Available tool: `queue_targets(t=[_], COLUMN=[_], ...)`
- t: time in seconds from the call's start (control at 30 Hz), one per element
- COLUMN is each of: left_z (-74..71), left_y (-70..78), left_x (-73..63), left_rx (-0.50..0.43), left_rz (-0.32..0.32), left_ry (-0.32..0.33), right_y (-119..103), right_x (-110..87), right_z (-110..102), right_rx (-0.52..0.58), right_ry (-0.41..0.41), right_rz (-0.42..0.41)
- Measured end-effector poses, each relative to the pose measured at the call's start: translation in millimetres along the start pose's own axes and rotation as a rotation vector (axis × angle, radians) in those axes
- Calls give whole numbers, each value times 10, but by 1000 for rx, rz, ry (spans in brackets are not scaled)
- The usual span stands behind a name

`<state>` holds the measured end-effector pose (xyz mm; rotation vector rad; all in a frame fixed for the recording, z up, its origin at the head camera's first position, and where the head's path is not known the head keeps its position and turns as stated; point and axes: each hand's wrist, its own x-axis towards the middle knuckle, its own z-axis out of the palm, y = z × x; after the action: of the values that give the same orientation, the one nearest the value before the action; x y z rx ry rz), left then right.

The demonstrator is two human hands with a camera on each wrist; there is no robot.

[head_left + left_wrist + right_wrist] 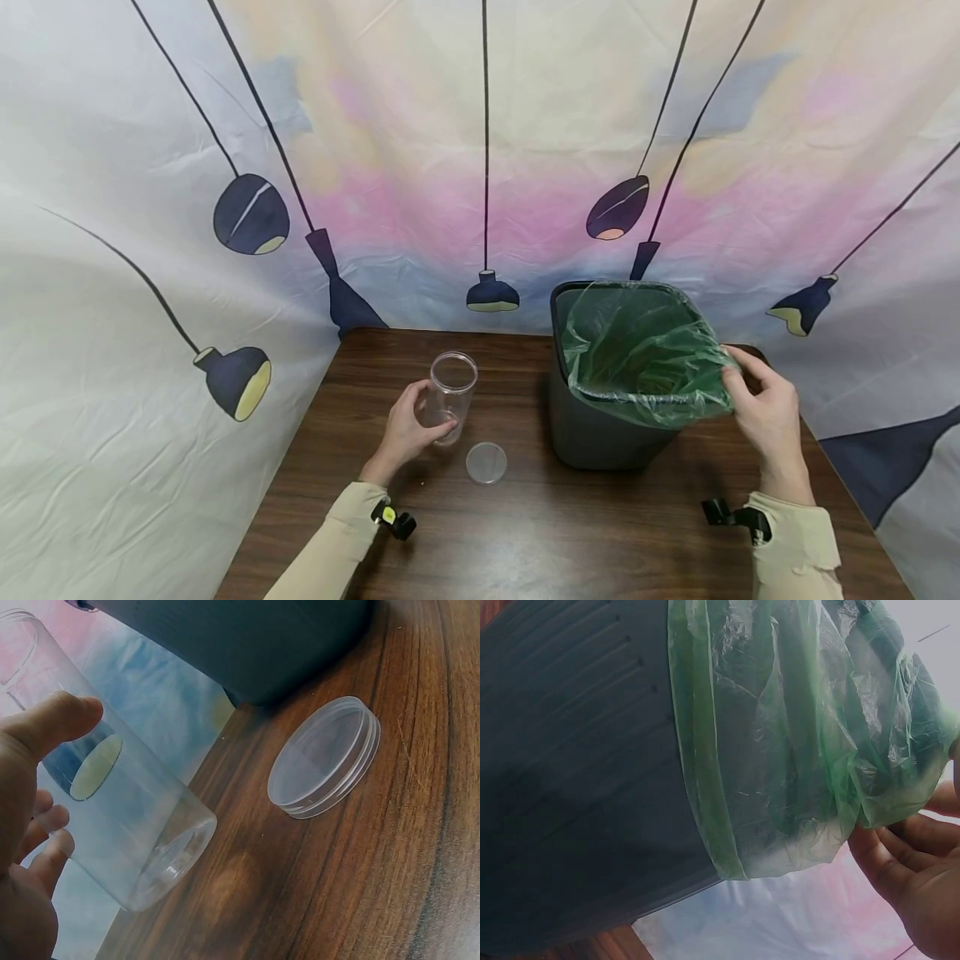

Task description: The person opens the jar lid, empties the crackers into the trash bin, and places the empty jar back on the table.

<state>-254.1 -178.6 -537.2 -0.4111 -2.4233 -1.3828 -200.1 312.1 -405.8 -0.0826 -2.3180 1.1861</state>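
A clear plastic jar (453,392) without its lid is in my left hand (407,429), which grips it round the side with thumb and fingers. In the left wrist view the jar (142,802) slants; I cannot tell whether its base touches the table. Just right of it lies a round clear lid (486,463), flat on the wood. My right hand (768,412) pinches the edge of a green plastic bin bag (652,350) at the right side of a dark grey bin (600,429). The bag (780,735) folds over the bin's rim, while its left part hangs inside.
The brown wooden table (517,542) carries the bin at the right and the jar and lid left of it. A fabric backdrop (412,208) printed with lamps hangs directly behind the table and at its sides.
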Motion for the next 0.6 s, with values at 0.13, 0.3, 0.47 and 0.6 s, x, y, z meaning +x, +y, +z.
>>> queue_targets(t=[0.13,0.3,0.47,0.6], left_z=[4,0,-10,-13], left_y=[-10,-16,-10,-1], left_x=[-14,-21,-40,-50], left_rx=[-1,2,-3,-23], left_rz=[1,-8,-35,-48], left_ry=[5,7,1,6], right_y=[5,6,-2,7], right_x=[2,11,3,-2], right_z=[6,2,-5,-4], right_rx=[-8,-2,7,7], right_ry=[0,3,-1,-3], right_rz=[7,6,1,4])
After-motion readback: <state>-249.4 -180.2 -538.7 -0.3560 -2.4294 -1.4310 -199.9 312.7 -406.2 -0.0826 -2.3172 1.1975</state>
